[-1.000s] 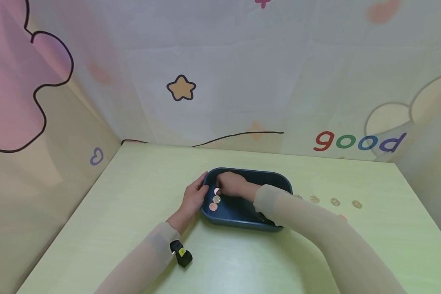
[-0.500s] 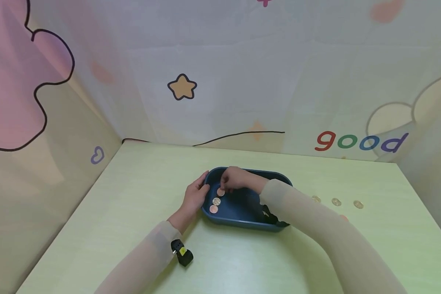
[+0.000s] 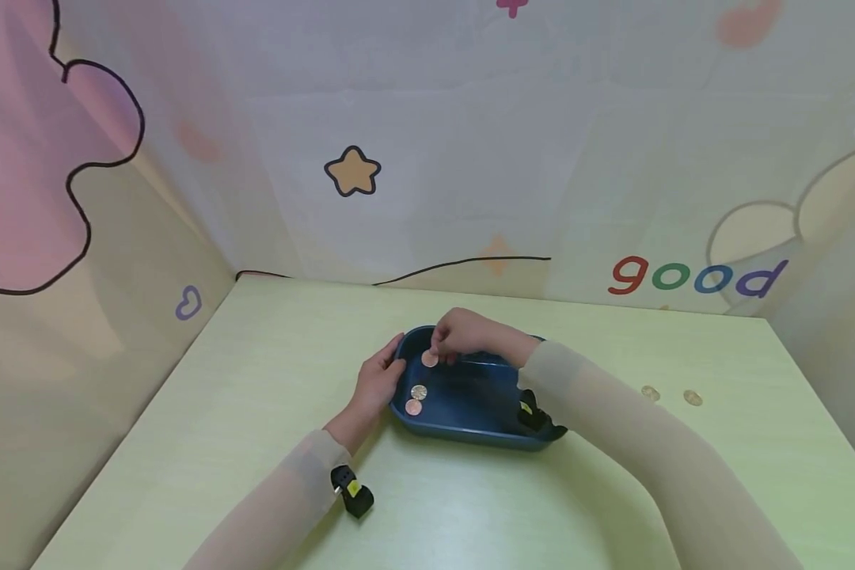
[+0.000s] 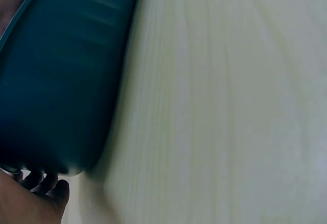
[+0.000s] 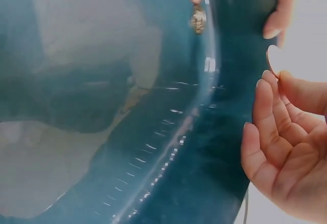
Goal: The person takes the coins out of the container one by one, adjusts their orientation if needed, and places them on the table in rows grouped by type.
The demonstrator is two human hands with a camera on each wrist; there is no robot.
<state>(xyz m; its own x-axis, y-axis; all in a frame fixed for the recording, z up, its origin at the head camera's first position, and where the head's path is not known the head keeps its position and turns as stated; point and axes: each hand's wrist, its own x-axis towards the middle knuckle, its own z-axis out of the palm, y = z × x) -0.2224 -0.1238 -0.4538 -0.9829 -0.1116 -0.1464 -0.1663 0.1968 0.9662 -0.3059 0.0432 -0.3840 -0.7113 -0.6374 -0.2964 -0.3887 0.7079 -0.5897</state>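
A dark blue rounded tray (image 3: 463, 435) stands on the table. My left hand (image 3: 375, 388) grips its left end, thumb at the rim and fingers outside; the left wrist view shows fingertips (image 4: 60, 189) against the outer wall. Between thumb and fingertips, my right hand (image 3: 465, 331) pinches a coppery coin (image 3: 429, 359) over the tray's far left corner. In the right wrist view this coin (image 5: 274, 60) is held up, seen nearly edge-on. A gold coin (image 3: 419, 392) and a coppery coin (image 3: 413, 407) lie inside, near the left wall.
Two gold coins (image 3: 651, 393) (image 3: 693, 397) lie on the pale green table (image 3: 278, 340) to the right, beside my right sleeve (image 3: 613, 404), which covers part of that area. A printed cloth backdrop (image 3: 427, 182) rises behind the table.
My right hand has lifted the coppery coin from the row by the left wall and moved it up and slightly away. The left hand has kept its grip on the tray.
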